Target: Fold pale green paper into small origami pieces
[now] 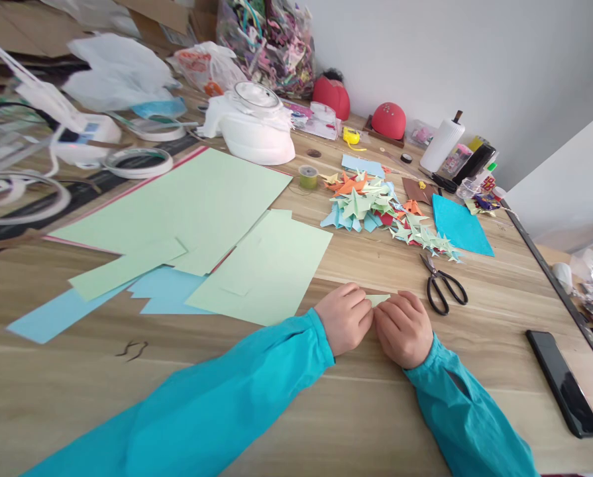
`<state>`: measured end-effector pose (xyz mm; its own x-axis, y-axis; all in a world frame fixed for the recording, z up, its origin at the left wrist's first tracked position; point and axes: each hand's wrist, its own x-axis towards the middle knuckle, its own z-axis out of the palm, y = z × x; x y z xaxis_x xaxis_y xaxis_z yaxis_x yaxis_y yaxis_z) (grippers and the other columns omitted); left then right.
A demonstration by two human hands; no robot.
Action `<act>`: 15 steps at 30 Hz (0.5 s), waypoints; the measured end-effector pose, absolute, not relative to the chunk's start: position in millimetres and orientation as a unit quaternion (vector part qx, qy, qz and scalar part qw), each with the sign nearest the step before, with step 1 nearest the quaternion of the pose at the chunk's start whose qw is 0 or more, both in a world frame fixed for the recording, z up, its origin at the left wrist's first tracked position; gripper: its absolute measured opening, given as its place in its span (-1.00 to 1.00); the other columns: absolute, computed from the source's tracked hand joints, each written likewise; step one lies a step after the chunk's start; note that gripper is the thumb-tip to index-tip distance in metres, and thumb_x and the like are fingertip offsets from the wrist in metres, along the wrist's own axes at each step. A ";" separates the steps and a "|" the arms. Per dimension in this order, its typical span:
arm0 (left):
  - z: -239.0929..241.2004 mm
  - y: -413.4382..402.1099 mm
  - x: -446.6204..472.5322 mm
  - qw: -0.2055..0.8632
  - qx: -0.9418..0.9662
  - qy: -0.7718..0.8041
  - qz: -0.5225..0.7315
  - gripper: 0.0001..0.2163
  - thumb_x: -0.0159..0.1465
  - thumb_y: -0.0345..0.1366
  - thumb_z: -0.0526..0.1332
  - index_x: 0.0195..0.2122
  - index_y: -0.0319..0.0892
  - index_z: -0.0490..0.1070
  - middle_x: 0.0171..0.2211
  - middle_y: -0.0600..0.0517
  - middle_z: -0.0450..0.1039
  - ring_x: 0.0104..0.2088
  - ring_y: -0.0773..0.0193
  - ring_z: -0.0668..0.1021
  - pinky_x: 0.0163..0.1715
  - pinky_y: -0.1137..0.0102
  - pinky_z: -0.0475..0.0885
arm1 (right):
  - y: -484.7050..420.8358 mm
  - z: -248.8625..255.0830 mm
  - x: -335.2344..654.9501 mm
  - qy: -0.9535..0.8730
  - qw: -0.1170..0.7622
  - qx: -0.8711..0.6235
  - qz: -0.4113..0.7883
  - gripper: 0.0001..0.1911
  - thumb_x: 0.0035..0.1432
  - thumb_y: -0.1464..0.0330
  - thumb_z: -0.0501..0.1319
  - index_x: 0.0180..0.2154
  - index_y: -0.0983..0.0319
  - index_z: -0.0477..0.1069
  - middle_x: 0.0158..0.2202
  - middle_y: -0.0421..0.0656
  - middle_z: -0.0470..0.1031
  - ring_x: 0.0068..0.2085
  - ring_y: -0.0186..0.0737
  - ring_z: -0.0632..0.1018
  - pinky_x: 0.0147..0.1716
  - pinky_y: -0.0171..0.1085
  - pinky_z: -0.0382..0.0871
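My left hand (343, 318) and my right hand (404, 328) meet at a small piece of pale green paper (378, 299), with the fingers of both closed on it. Only a narrow pointed part of the paper shows between them; the rest is hidden. Just beyond my right hand lie black-handled scissors (445, 285), blades pointing away. Farther off is a pile of folded paper stars (358, 202) in green, blue and orange, with a row of smaller green stars (423, 235) beside it. Left of my hands are pale green sheets (276, 271).
Large green sheets (191, 199) and blue paper strips (72, 315) cover the left of the wooden table. A black phone (564, 384) lies at right. Behind stand a spool (308, 177), a red pincushion (388, 120), a white bottle (441, 146) and plastic bags (122, 69).
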<state>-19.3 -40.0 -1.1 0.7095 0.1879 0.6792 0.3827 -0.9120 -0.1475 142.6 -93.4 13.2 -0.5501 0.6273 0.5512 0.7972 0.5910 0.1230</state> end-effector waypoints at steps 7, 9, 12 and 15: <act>3.6 -33.6 -24.4 0.141 -0.911 -0.138 -0.363 -0.78 0.21 -0.48 0.07 -0.57 -0.26 0.37 -0.57 0.03 0.34 -0.44 0.28 0.34 -0.36 0.29 0.26 | -91.7 21.3 148.9 -0.855 0.250 -0.406 -0.205 -0.85 0.04 0.53 0.18 -0.32 0.20 0.42 -0.41 -0.21 0.55 -0.29 -0.24 0.49 -0.11 -0.14 0.25; 3.0 -31.2 -26.1 0.148 -0.907 -0.129 -0.371 -0.79 0.21 -0.47 0.09 -0.56 -0.26 0.38 -0.55 0.02 0.37 -0.42 0.27 0.35 -0.35 0.29 0.26 | -90.2 22.4 152.6 -0.849 0.257 -0.410 -0.211 -0.86 0.03 0.51 0.20 -0.33 0.20 0.42 -0.40 -0.22 0.56 -0.32 -0.25 0.50 -0.12 -0.13 0.25; 3.0 -28.1 -29.4 0.154 -0.908 -0.137 -0.365 -0.80 0.22 -0.47 0.08 -0.54 -0.25 0.38 -0.53 0.01 0.39 -0.39 0.26 0.37 -0.33 0.28 0.27 | -86.5 20.9 158.3 -0.840 0.264 -0.421 -0.219 -0.88 0.02 0.49 0.21 -0.35 0.19 0.44 -0.40 -0.22 0.58 -0.35 -0.25 0.50 -0.15 -0.14 0.27; 6.8 -24.3 -35.4 0.161 -0.910 -0.153 -0.350 -0.80 0.23 -0.47 0.07 -0.51 -0.25 0.39 -0.51 0.01 0.41 -0.36 0.26 0.39 -0.33 0.29 0.27 | -81.9 16.9 165.4 -0.825 0.268 -0.444 -0.223 -0.90 0.02 0.50 0.20 -0.41 0.19 0.44 -0.43 -0.21 0.57 -0.38 -0.25 0.50 -0.20 -0.16 0.29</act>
<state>-35.4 -24.3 6.8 0.7084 0.1661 0.6860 0.3918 -0.9010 -0.1864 165.4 -81.9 16.9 -0.4617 0.6132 0.6410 0.8527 0.5058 0.1303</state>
